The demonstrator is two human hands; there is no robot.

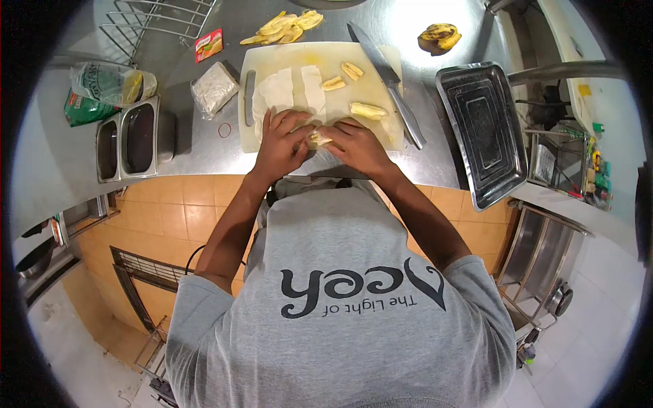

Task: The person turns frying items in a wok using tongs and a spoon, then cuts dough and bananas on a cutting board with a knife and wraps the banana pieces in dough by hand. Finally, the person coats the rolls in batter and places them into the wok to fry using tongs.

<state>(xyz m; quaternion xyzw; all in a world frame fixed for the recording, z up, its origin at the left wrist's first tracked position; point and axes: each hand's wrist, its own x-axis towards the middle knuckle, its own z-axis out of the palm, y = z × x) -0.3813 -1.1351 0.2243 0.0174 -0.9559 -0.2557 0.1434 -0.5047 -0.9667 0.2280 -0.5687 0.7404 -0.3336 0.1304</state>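
Note:
At the near edge of the white cutting board (326, 56), my left hand (280, 144) and my right hand (359, 144) meet with bent fingers. Both pinch a small pale wrapper with a yellowish banana piece (318, 139) between them; the fingers partly cover it. Just beyond lie flat pale wrapper sheets (273, 94) and a narrower wrapper strip (313, 88). Cut banana pieces (352, 71) rest further up the board, and a thicker peeled banana piece (368, 111) lies to the right of my hands. A large knife (389, 80) slants across the board's right side.
Banana peels (282, 27) lie behind the board, and a whole banana (439, 38) is at the back right. On the left are a plastic-wrapped white pack (215, 90), a red packet (209, 45) and metal containers (139, 139). A black tray (481, 129) stands right.

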